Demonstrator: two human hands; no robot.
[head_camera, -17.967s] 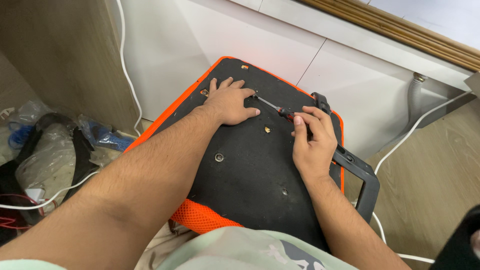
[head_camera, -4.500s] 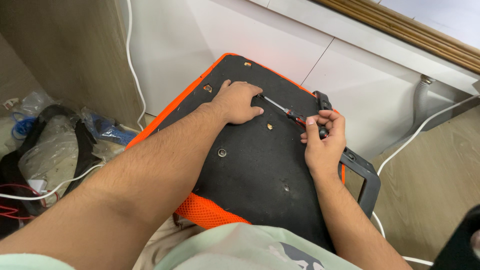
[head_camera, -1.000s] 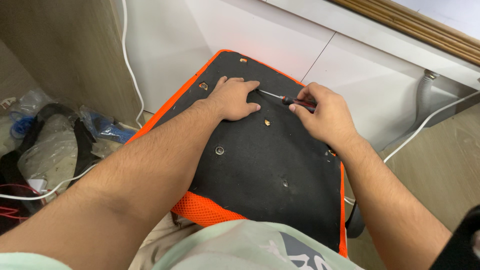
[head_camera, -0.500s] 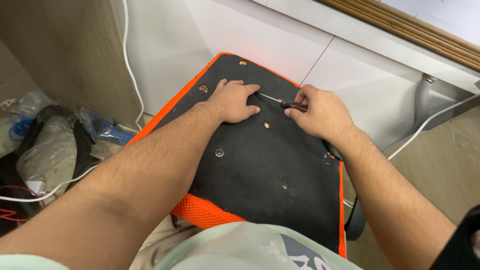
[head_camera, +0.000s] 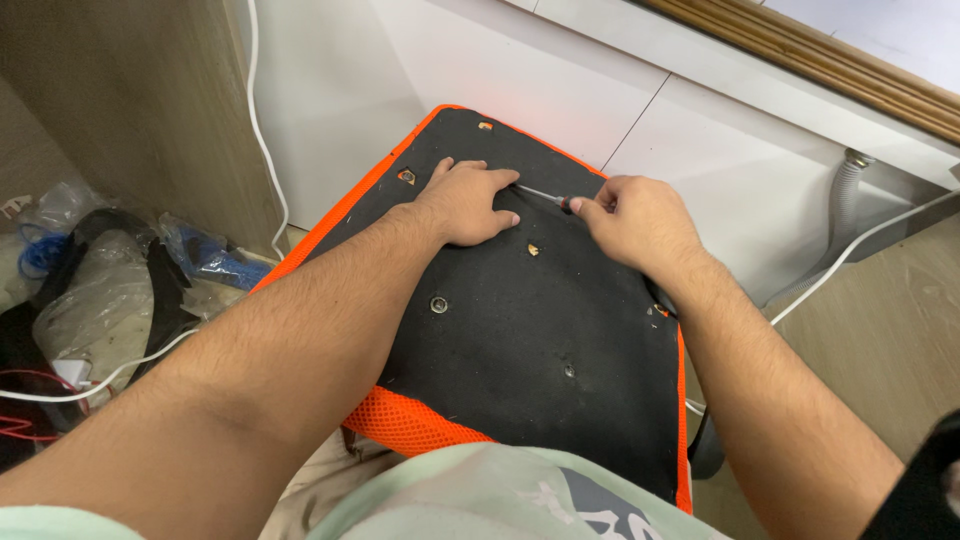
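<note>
Screwdriver (head_camera: 548, 196): slim metal shaft, dark handle, laid low across the black underside of an orange-edged seat panel (head_camera: 520, 330). Handle is gripped in the closed right hand (head_camera: 635, 215); tip is hidden under the flat-pressed left hand (head_camera: 468, 200). Bolt (head_camera: 438, 304) is seated nearby.

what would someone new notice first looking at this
The black panel edged in bright orange mesh fills the middle, with metal fittings set in its surface. On its far half, the left hand lies flat while the right hand closes on a screwdriver whose shaft runs to the left fingers. A clutter of bags and cables lies on the floor at left.
</note>
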